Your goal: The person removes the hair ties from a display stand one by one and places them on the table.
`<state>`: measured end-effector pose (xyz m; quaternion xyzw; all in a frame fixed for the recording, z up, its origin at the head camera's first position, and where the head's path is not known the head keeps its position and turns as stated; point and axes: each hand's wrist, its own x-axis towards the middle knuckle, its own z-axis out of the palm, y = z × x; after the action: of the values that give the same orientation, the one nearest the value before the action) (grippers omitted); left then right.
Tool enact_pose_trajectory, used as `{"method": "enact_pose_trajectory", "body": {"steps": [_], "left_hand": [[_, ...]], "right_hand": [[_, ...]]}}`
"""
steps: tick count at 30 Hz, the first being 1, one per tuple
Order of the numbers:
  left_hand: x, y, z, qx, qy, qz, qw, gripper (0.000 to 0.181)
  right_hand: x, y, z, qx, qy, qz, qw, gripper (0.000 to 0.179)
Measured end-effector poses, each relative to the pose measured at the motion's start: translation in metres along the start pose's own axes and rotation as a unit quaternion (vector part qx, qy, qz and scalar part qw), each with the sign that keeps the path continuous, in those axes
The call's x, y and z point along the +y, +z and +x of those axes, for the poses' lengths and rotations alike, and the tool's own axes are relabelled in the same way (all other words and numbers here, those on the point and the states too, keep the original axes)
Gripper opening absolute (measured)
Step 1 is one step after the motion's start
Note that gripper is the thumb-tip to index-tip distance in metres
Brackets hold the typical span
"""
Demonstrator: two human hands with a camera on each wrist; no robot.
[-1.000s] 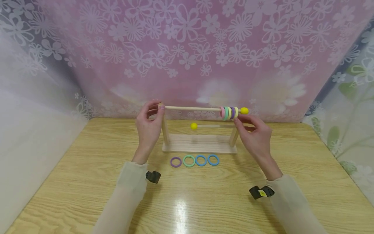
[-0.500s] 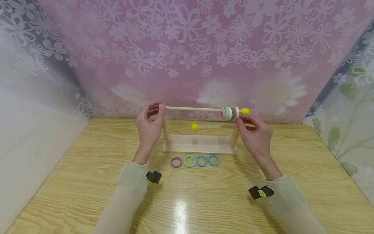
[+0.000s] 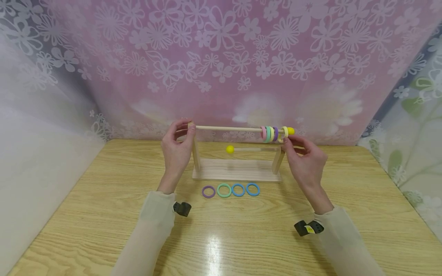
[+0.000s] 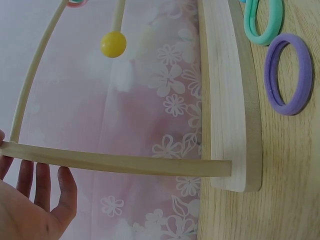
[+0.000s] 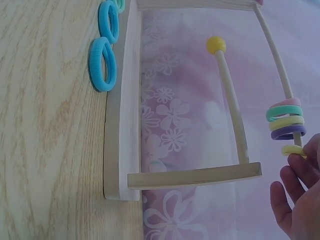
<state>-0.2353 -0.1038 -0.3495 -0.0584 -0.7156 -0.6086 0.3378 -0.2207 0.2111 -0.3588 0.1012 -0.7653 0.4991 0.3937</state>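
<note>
A wooden stand (image 3: 236, 170) with two posts carries an upper rod (image 3: 228, 128) and a shorter lower rod (image 5: 233, 102). My left hand (image 3: 177, 147) grips the top of the left post (image 4: 115, 162), where the upper rod joins it. Toward the other end, my right hand (image 3: 308, 159) pinches a pale yellow hair tie (image 5: 292, 150) that encircles the rod just inside its yellow ball (image 3: 291, 131). Left of it on the rod hang a purple hair tie (image 5: 289, 132), another yellow one (image 5: 290, 121), a green one (image 5: 284, 112) and a pink one (image 3: 263, 133).
In front of the stand, a purple hair tie (image 4: 288, 75), a green one (image 3: 224, 190) and two blue ones (image 5: 102, 64) lie in a row on the wooden table (image 3: 235, 226). The lower rod ends in a yellow ball (image 3: 230, 149). A floral curtain (image 3: 221, 76) hangs behind.
My right hand has moved slightly right, drawing the pale yellow hair tie away from the purple one toward the rod's ball end. My left hand stays on the post.
</note>
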Motion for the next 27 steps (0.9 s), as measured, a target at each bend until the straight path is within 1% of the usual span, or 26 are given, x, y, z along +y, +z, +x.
{"method": "enact_pose_trajectory", "body": {"steps": [6, 10, 19, 27], "left_hand": [[0.0004, 0.0001, -0.0002, 0.001, 0.003, 0.004, 1.0, 0.026], [0.0002, 0.0001, -0.0003, 0.002, 0.005, 0.004, 1.0, 0.026], [0.0002, 0.0007, -0.0006, 0.0, 0.008, -0.003, 1.0, 0.026], [0.0018, -0.0008, -0.0014, 0.002, 0.004, -0.006, 1.0, 0.025]], "right_hand": [[-0.0001, -0.0007, 0.0028, 0.025, 0.001, 0.011, 0.9996, 0.016], [0.0011, -0.0018, 0.0042, 0.033, 0.002, 0.008, 0.9994, 0.016], [0.0022, -0.0041, 0.0048, 0.049, 0.02, 0.006, 0.9986, 0.017], [0.0011, -0.0033, 0.0062, 0.068, 0.02, 0.002, 0.9975, 0.015]]}}
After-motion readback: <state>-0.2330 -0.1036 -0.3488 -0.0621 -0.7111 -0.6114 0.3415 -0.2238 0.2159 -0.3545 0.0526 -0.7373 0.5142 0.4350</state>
